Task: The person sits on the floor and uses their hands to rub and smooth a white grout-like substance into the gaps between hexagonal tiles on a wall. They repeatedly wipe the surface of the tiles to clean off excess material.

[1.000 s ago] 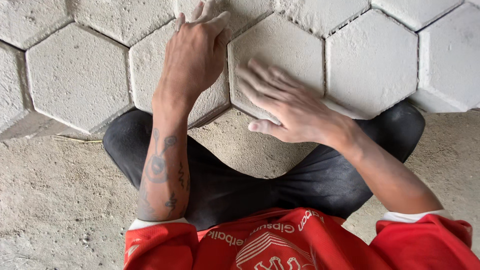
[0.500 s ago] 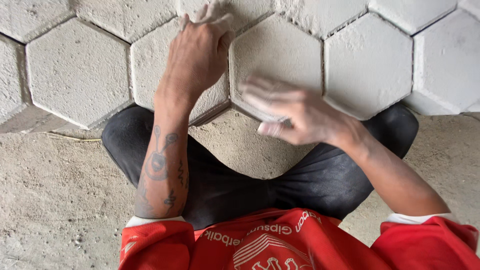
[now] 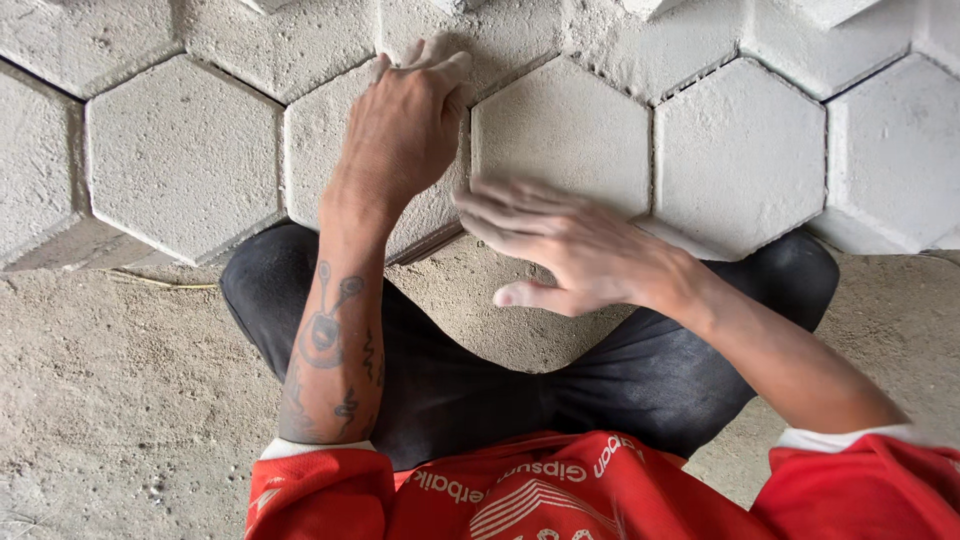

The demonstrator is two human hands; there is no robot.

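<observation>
Squarely before the crouching person, a grey hexagonal paver (image 3: 560, 135) sits at the paving's near edge on sand (image 3: 120, 390); heavy, stiff, rough, best gripped by its sides. Left hand (image 3: 405, 125) hooks the gap beside it; right hand (image 3: 560, 245) lies flat, holding nothing. Neighbouring pavers (image 3: 740, 150) hem it in.

Two bare hands: left hand (image 3: 405, 125), right hand (image 3: 570, 245). Roughly ten grey hexagonal concrete paving blocks (image 3: 738, 150) visible, several cut off by the frame edges, so count inexact. One sandy dirt floor (image 3: 110, 400).
</observation>
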